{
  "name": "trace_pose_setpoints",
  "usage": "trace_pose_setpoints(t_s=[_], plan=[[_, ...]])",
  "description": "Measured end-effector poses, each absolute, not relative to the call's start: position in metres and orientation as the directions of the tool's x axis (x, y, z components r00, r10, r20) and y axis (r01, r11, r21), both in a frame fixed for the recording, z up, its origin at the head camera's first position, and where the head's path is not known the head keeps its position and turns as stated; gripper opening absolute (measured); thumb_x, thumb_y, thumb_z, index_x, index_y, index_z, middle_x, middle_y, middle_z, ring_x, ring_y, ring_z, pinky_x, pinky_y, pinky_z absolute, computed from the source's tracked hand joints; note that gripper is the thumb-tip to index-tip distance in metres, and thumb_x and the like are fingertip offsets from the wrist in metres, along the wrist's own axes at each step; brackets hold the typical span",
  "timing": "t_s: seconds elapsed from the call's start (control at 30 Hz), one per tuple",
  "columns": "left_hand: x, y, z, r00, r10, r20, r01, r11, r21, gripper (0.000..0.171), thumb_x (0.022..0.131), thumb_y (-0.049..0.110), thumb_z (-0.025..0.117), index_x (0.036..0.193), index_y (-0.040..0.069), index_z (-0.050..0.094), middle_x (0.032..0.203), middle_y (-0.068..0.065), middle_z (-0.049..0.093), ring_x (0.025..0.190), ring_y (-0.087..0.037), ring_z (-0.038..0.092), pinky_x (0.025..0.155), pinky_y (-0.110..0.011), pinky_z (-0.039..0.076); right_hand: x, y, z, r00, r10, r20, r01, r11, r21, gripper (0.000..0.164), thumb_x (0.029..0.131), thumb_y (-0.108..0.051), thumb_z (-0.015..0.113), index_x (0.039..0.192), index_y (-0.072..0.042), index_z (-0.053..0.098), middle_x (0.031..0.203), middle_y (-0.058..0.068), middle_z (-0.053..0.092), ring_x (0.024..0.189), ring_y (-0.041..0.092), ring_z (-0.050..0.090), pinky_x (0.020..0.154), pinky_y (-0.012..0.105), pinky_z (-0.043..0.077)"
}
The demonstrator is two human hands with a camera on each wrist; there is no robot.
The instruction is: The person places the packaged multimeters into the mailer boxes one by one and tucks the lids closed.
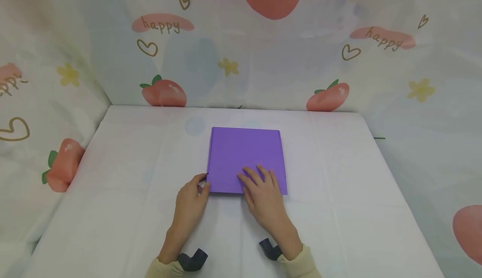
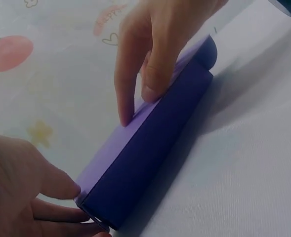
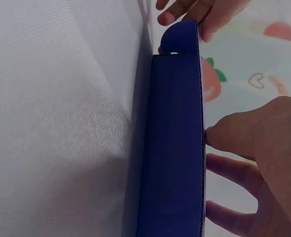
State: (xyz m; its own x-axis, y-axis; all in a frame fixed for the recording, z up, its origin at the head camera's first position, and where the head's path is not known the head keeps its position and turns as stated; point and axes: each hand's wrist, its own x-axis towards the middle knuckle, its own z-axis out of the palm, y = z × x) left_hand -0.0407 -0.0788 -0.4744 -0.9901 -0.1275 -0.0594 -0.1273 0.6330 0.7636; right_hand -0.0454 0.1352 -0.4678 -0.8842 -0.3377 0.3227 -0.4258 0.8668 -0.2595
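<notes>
Head view, skew risk: purple box (image 1: 244, 152) could slide or twist on the counter (image 1: 113, 228) if the hands push unevenly.
Head view, hands: left hand (image 1: 190, 202) pinching the box's near left corner; right hand (image 1: 265, 200), fingers spread, on its lid near the front edge; box just beyond both.
Left wrist view, crease risk: right flap (image 2: 208, 53) projects from the box's front right end; forcing it misaligned could bend it.
Right wrist view, snag risk: left flap (image 3: 181, 37), beside the left fingers at the box's front left end, could likewise catch.

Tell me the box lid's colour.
The box lid is plain purple, clearest in the head view.
</notes>
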Motion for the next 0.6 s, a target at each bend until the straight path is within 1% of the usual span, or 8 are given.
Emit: trace_pose_setpoints(t_s=[0.03, 0.1, 0.17, 0.27, 0.37, 0.43, 0.53, 0.6], plan=[[-0.0411, -0.0786, -0.4741, -0.990, -0.125, -0.060, -0.126, 0.625, 0.770, 0.039, 0.101, 0.019, 0.063, 0.136, 0.001, 0.065, 0.100, -0.011, 0.077, 0.081, -0.019, 0.062, 0.070, -0.031, 0.044, -0.0454, 0.1352, -0.4680, -0.885, -0.337, 0.323, -0.425, 0.867, -0.261, 0.036, 0.097, -0.014, 0.072, 0.133, -0.019, 0.071, 0.145, 0.004, 0.066, 0.140, 0.044, 0.053, 0.115, 0.071, 0.038], [-0.0416, -0.0782, -0.4733, -0.991, -0.122, -0.054, -0.118, 0.613, 0.781, 0.040, 0.101, 0.016, 0.063, 0.137, 0.000, 0.064, 0.110, -0.013, 0.079, 0.086, -0.022, 0.071, 0.073, -0.036, 0.052, -0.0453, 0.1350, -0.4682, -0.884, -0.336, 0.325, -0.425, 0.867, -0.261, 0.036, 0.097, -0.014, 0.072, 0.133, -0.018, 0.071, 0.144, 0.004, 0.066, 0.139, 0.044, 0.053, 0.115, 0.071, 0.038], [-0.0419, -0.0775, -0.4724, -0.992, -0.118, -0.045, -0.107, 0.604, 0.789, 0.041, 0.101, 0.014, 0.062, 0.138, -0.002, 0.062, 0.121, -0.017, 0.077, 0.100, -0.029, 0.076, 0.084, -0.045, 0.058, -0.0452, 0.1347, -0.4686, -0.883, -0.335, 0.329, -0.425, 0.867, -0.258, 0.036, 0.096, -0.015, 0.072, 0.132, -0.018, 0.072, 0.143, 0.005, 0.066, 0.138, 0.044, 0.053, 0.114, 0.071, 0.039], [-0.0422, -0.0764, -0.4707, -0.993, -0.115, -0.033, -0.097, 0.605, 0.791, 0.041, 0.100, 0.010, 0.062, 0.138, -0.004, 0.062, 0.122, -0.021, 0.075, 0.115, -0.036, 0.074, 0.097, -0.056, 0.057, -0.0453, 0.1344, -0.4692, -0.878, -0.335, 0.343, -0.431, 0.865, -0.258, 0.035, 0.096, -0.014, 0.073, 0.130, -0.017, 0.073, 0.142, 0.006, 0.067, 0.137, 0.045, 0.054, 0.113, 0.072, 0.040], [-0.0426, -0.0757, -0.4700, -0.993, -0.116, -0.020, -0.087, 0.616, 0.783, 0.040, 0.099, 0.008, 0.064, 0.137, -0.004, 0.063, 0.120, -0.021, 0.075, 0.115, -0.037, 0.073, 0.095, -0.056, 0.058, -0.0453, 0.1344, -0.4693, -0.876, -0.334, 0.349, -0.433, 0.864, -0.259, 0.034, 0.096, -0.014, 0.073, 0.130, -0.017, 0.073, 0.141, 0.006, 0.068, 0.137, 0.045, 0.054, 0.112, 0.072, 0.040], [-0.0428, -0.0759, -0.4701, -0.993, -0.115, 0.003, -0.071, 0.636, 0.769, 0.039, 0.098, 0.008, 0.066, 0.135, -0.003, 0.064, 0.117, -0.020, 0.076, 0.112, -0.037, 0.074, 0.090, -0.053, 0.060, -0.0453, 0.1349, -0.4692, -0.876, -0.336, 0.346, -0.434, 0.862, -0.262, 0.035, 0.096, -0.014, 0.073, 0.130, -0.017, 0.073, 0.141, 0.006, 0.067, 0.137, 0.045, 0.054, 0.113, 0.072, 0.040], [-0.0433, -0.0775, -0.4701, -0.993, -0.108, 0.039, -0.044, 0.671, 0.740, 0.038, 0.097, 0.009, 0.069, 0.133, -0.001, 0.066, 0.113, -0.017, 0.079, 0.100, -0.033, 0.078, 0.079, -0.044, 0.062, -0.0455, 0.1366, -0.4686, -0.872, -0.350, 0.342, -0.445, 0.858, -0.257, 0.037, 0.096, -0.014, 0.073, 0.133, -0.018, 0.072, 0.142, 0.005, 0.067, 0.138, 0.045, 0.054, 0.113, 0.072, 0.039], [-0.0440, -0.0792, -0.4694, -0.993, -0.100, 0.060, -0.027, 0.698, 0.715, 0.038, 0.096, 0.009, 0.070, 0.132, 0.000, 0.067, 0.112, -0.014, 0.080, 0.092, -0.028, 0.078, 0.074, -0.039, 0.059, -0.0467, 0.1393, -0.4691, -0.862, -0.371, 0.345, -0.464, 0.853, -0.241, 0.038, 0.096, -0.015, 0.074, 0.134, -0.018, 0.071, 0.143, 0.005, 0.067, 0.138, 0.045, 0.055, 0.113, 0.072, 0.040]])
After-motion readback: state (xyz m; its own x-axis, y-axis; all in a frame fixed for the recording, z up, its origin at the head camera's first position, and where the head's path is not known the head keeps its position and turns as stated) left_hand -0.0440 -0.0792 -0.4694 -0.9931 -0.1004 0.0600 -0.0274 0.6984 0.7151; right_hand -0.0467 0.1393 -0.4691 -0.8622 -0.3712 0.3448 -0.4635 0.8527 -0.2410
